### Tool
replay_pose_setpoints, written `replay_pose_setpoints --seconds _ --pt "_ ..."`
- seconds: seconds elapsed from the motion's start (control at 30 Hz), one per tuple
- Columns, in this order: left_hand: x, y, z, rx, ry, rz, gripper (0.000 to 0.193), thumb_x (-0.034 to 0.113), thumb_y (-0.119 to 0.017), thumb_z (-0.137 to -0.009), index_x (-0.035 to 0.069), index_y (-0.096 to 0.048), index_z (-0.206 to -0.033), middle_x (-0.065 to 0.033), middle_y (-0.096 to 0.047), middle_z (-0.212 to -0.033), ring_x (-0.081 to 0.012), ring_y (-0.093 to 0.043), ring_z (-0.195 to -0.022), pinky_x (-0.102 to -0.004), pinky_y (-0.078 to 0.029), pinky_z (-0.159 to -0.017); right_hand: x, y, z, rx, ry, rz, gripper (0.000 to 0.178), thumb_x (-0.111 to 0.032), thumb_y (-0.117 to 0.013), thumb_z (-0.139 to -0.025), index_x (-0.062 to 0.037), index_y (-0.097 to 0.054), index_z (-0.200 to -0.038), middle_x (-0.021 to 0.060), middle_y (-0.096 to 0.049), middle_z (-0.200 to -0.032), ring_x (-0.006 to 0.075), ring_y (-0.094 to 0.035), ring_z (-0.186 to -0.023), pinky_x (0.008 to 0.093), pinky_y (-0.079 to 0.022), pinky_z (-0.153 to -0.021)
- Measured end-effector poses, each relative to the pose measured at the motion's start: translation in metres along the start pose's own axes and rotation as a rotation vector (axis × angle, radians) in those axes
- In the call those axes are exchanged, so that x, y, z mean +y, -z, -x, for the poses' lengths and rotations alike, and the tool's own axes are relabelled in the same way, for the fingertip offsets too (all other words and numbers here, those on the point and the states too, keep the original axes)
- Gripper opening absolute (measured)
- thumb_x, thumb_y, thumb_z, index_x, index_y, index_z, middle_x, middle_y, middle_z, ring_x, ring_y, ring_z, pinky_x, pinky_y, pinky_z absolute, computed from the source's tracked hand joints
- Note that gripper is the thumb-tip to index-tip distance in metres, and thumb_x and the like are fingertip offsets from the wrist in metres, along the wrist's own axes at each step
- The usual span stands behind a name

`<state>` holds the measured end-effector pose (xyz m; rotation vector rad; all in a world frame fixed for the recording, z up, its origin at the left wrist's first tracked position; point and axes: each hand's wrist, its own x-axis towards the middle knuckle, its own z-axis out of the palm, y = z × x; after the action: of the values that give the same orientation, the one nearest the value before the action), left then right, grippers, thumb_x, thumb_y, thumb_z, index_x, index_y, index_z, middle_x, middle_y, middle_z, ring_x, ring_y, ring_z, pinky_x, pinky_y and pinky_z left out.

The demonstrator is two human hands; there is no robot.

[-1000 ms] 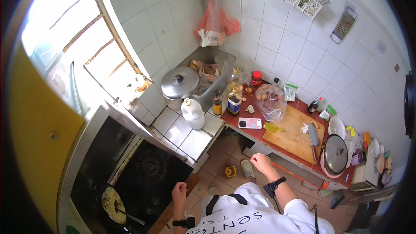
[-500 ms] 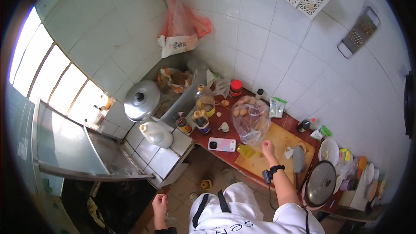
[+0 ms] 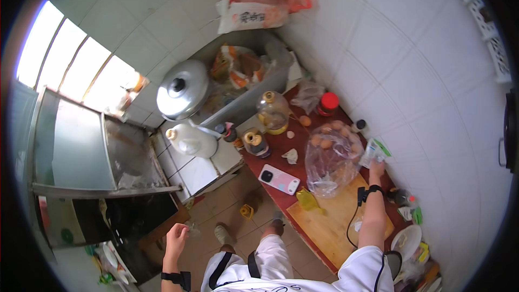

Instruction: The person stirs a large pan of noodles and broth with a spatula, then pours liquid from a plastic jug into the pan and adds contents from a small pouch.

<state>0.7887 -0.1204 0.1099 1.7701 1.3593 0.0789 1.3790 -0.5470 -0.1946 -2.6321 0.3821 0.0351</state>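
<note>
My right hand (image 3: pixel 377 168) reaches over the far right of the red table, its fingers closed at the lower edge of a white and green packet (image 3: pixel 373 152) by the wall. Just left of that packet lies a clear plastic bag of eggs (image 3: pixel 333 157). Low on the left, away from the table, my left hand (image 3: pixel 177 237) hangs with curled fingers. A faint see-through scrap (image 3: pixel 192 230) shows beside its fingertips; whether they hold it is unclear. A wooden cutting board (image 3: pixel 335 232) lies nearer me, with a yellow-green plastic piece (image 3: pixel 308 200) at its edge.
A phone (image 3: pixel 279 179) lies near the table's left edge. Behind it stand oil and sauce bottles (image 3: pixel 273 112) and a red-lidded jar (image 3: pixel 328 104). A white jug (image 3: pixel 192 140) sits on the tiled ledge (image 3: pixel 195 178). The dark stove (image 3: pixel 135 221) is at left.
The view has swung right and closer to the table. My right hand has moved from above the cutting board to the packet by the wall. My left hand has risen.
</note>
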Motion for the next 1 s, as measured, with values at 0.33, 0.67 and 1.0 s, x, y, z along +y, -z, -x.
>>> replay_pose_setpoints --seconds 0.33,0.67,1.0 --pt "-0.035 0.020 0.033 0.079 0.133 0.039 0.007 0.006 -0.052 -0.086 0.000 -0.057 -0.087 -0.0042 -0.060 -0.078 -0.0100 -0.057 -0.069 -0.0231 -0.048 -0.061 0.024 0.013 0.024 0.227 0.068 -0.251 0.031 -0.027 -0.059 -0.082 0.0034 -0.060 -0.087 0.0208 -0.061 -0.082 0.0352 -0.056 -0.075 0.0410 -0.042 -0.069" --pt "-0.131 0.058 0.081 0.163 0.065 0.130 0.012 0.012 -0.053 -0.086 0.002 -0.058 -0.092 -0.0040 -0.061 -0.079 -0.0115 -0.057 -0.068 -0.0248 -0.046 -0.061 0.007 0.119 0.193 0.564 0.259 -0.403 0.027 -0.022 -0.061 -0.083 0.0044 -0.056 -0.079 0.0161 -0.055 -0.073 0.0292 -0.050 -0.068 0.0391 -0.041 -0.065" --pt "-0.288 0.117 0.180 0.289 -0.038 0.286 0.013 0.012 -0.052 -0.087 0.002 -0.057 -0.092 -0.0078 -0.059 -0.077 -0.0148 -0.057 -0.065 -0.0267 -0.045 -0.059 -0.128 0.140 0.555 -0.309 0.819 -0.655 0.019 -0.018 -0.057 -0.087 -0.0006 -0.054 -0.094 0.0057 -0.053 -0.087 0.0148 -0.049 -0.079 0.0278 -0.043 -0.070"
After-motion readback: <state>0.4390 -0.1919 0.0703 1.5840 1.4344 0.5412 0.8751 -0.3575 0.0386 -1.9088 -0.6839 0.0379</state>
